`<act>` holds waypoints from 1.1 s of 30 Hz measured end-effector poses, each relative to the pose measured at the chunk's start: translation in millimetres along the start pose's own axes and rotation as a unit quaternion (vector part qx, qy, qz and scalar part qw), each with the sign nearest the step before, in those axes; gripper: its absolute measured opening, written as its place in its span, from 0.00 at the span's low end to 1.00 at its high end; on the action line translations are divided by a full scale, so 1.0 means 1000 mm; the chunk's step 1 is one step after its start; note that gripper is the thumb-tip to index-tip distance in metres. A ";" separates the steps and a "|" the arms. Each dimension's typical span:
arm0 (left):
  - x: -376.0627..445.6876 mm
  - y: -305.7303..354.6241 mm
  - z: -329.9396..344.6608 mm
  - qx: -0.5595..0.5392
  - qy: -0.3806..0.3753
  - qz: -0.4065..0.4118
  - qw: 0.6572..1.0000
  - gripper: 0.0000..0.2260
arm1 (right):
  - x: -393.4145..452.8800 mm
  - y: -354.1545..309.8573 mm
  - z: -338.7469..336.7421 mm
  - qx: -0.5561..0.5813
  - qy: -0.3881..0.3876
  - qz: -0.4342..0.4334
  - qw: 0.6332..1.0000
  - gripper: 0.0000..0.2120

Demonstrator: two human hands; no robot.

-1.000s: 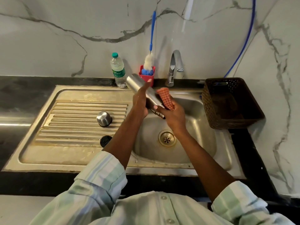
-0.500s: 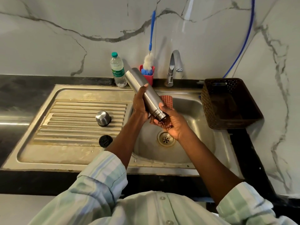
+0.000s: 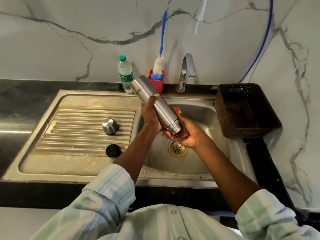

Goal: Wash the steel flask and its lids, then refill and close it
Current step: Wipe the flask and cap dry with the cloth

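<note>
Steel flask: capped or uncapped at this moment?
Uncapped: the steel flask shows its bare threaded neck, while the steel cap and black lid lie on the drainboard.

Bright even light from above; glare on marble wall (image 3: 199, 28) at 12 o'clock; wide-angle bending at edges; slight softness throughout.

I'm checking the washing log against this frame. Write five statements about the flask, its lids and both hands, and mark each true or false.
1. The left hand grips the steel flask around its body. True.
2. The right hand holds a checked cloth at the flask's open end. True.
3. The steel lid is screwed onto the flask. False: it stands on the drainboard.
4. The black lid lies in the brown basket. False: it is on the drainboard.
5. Water runs from the tap. False: no stream shows.
</note>
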State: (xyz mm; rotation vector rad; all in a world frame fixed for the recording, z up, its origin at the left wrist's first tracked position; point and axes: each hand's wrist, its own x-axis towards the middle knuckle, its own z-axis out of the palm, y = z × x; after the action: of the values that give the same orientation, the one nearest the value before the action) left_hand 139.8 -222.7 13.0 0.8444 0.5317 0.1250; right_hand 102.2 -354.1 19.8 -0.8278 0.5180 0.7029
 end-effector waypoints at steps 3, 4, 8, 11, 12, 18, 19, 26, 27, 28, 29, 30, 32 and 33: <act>0.004 -0.004 -0.001 -0.030 -0.007 -0.022 0.999 0.41 | 0.000 0.003 0.005 0.050 -0.016 -0.038 0.998 0.25; 0.005 -0.004 -0.001 -0.030 -0.013 -0.025 0.999 0.41 | -0.001 0.003 0.007 0.037 -0.007 -0.080 0.996 0.23; 0.004 0.003 0.000 -0.022 0.023 0.021 0.999 0.26 | -0.002 0.011 0.016 -0.137 0.052 -0.285 0.947 0.20; 0.009 0.004 0.001 0.012 0.057 0.032 0.998 0.24 | 0.003 0.022 0.012 -0.284 0.069 -0.399 0.869 0.24; 0.010 0.007 0.002 0.023 0.051 0.019 0.998 0.26 | 0.005 0.023 0.009 -0.313 0.078 -0.420 0.848 0.26; 0.020 0.044 0.011 0.079 0.101 -0.099 0.987 0.29 | 0.012 0.025 -0.005 -0.456 0.074 -0.469 0.752 0.27; 0.020 0.044 0.012 0.085 0.119 -0.091 0.985 0.29 | 0.014 0.027 -0.004 -0.426 0.093 -0.445 0.782 0.23; 0.009 0.024 0.025 0.009 0.122 0.026 0.992 0.26 | 0.016 0.018 -0.021 0.163 -0.111 0.027 0.980 0.31; 0.008 0.021 0.025 -0.010 0.127 0.051 0.991 0.26 | 0.017 0.015 -0.022 0.184 -0.109 0.036 0.976 0.32; 0.007 0.019 0.026 -0.032 0.140 0.074 0.987 0.25 | 0.016 0.011 -0.023 0.200 -0.103 0.040 0.974 0.31; 0.009 0.017 0.026 -0.057 0.157 0.093 0.981 0.25 | 0.013 0.008 -0.021 0.206 -0.101 0.046 0.972 0.29; 0.010 0.017 0.026 -0.079 0.171 0.108 0.976 0.24 | 0.010 0.007 -0.020 0.203 -0.093 0.044 0.974 0.26; 0.013 0.020 0.024 -0.101 0.176 0.124 0.971 0.23 | 0.009 0.009 -0.016 0.161 -0.047 0.002 0.986 0.23; 0.015 0.022 0.021 -0.092 0.167 0.133 0.973 0.22 | 0.010 0.011 -0.013 0.130 -0.009 -0.039 0.991 0.20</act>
State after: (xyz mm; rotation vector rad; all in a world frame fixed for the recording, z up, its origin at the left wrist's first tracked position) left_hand 165.0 -217.8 34.4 0.7132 0.7082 0.5630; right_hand 98.7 -356.0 0.0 -0.5943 0.5452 0.5563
